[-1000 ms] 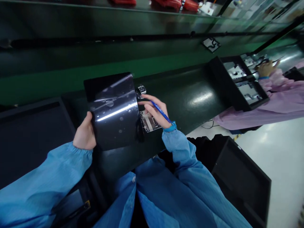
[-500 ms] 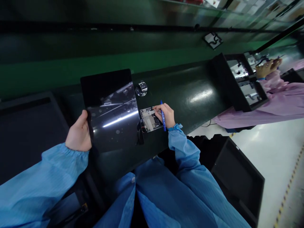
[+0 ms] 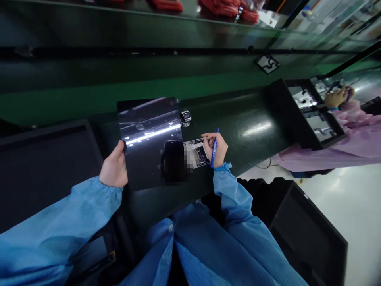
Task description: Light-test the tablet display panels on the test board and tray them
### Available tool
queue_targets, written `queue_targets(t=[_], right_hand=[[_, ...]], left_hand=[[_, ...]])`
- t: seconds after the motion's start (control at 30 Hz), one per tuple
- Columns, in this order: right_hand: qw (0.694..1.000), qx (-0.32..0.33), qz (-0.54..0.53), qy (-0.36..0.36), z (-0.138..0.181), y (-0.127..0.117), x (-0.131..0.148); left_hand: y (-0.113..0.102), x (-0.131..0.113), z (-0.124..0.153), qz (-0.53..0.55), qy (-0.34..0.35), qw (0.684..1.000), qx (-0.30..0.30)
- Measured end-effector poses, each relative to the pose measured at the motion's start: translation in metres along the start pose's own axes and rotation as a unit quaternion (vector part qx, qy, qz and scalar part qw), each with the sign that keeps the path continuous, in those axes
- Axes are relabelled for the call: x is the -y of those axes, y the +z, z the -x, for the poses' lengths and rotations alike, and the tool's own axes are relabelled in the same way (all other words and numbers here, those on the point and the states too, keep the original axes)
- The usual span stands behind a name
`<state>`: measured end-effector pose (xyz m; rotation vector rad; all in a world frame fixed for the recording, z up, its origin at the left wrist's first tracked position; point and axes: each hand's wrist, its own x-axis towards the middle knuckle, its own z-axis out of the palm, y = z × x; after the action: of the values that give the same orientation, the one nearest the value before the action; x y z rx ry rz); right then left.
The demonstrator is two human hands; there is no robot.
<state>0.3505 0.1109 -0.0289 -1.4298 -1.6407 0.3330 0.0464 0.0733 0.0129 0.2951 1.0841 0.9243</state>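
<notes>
My left hand (image 3: 115, 165) grips the left edge of a glossy black tablet-sized screen panel (image 3: 149, 155), thumb on its face. The panel is tilted and mirrors the lights. Beside its right edge a circuit board with pale and silver parts (image 3: 203, 154) shows, partly covered by the panel. My right hand (image 3: 216, 147) is closed around a blue marker pen (image 3: 214, 153) held nearly upright, fingertips at the board's upper right edge; whether they touch it I cannot tell. Just behind the panel sits a small shiny metal cylinder (image 3: 186, 118) on a round base.
A dark tray (image 3: 89, 139) lies at the left. On the right stands a black divided box (image 3: 293, 115) with parts, near a co-worker's hand (image 3: 337, 97) and pink sleeve. Black bins (image 3: 309, 226) are below the green bench (image 3: 247, 127). Red bundles (image 3: 220, 7) lie on the upper shelf.
The screen panel's tilt has changed, and its reflections have moved. My right hand is higher on the board's right side, still with the marker. The whole view has shifted slightly.
</notes>
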Motion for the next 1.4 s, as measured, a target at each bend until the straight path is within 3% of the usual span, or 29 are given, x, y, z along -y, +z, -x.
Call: queue_targets(t=[0.07,0.13,0.23,0.43,0.53,0.63,0.83,0.97,1.07,1.13,1.27,1.4], right_hand=[[0.992,0.035,-0.119,0.034,0.004,0.006,0.026],[0.967,0.133,-0.213,0.027,0.009,0.012,0.051],[0.943,0.219,-0.253,0.011,0.015,0.022,0.077],[0.968,0.171,-0.183,0.004,0.022,0.037,0.091],[0.978,0.136,-0.159,0.007,0.023,0.041,0.093],[0.971,0.127,-0.202,0.003,0.023,0.04,0.093],[0.961,0.12,-0.248,-0.008,0.027,0.037,0.093],[0.976,0.087,-0.2,-0.016,0.016,0.031,0.089],[0.993,0.03,-0.115,0.0,-0.017,0.019,0.085],[0.999,0.034,-0.037,-0.011,-0.046,0.012,0.083],[0.984,0.081,0.14,-0.079,-0.086,0.006,0.082],[0.961,0.049,0.233,-0.141,-0.079,0.004,0.097]], left_hand=[[0.001,0.0,0.0,0.006,-0.008,1.0,-0.002],[0.003,-0.001,0.001,0.011,-0.009,1.0,-0.011],[0.005,0.0,0.0,0.001,0.014,1.0,-0.009],[0.004,0.004,-0.001,-0.014,0.061,0.997,0.047],[0.009,0.001,0.001,0.059,0.038,0.997,0.02],[0.016,-0.002,0.005,0.132,0.004,0.991,-0.009],[0.019,-0.003,0.008,0.16,0.029,0.985,-0.054],[0.016,-0.001,0.006,0.15,0.028,0.988,-0.038],[0.013,0.002,0.005,0.131,0.042,0.991,-0.001],[0.012,0.005,0.005,0.11,0.052,0.993,0.004],[0.01,0.012,0.006,0.063,0.051,0.997,0.001],[0.009,0.014,0.006,0.032,0.063,0.997,0.014]])
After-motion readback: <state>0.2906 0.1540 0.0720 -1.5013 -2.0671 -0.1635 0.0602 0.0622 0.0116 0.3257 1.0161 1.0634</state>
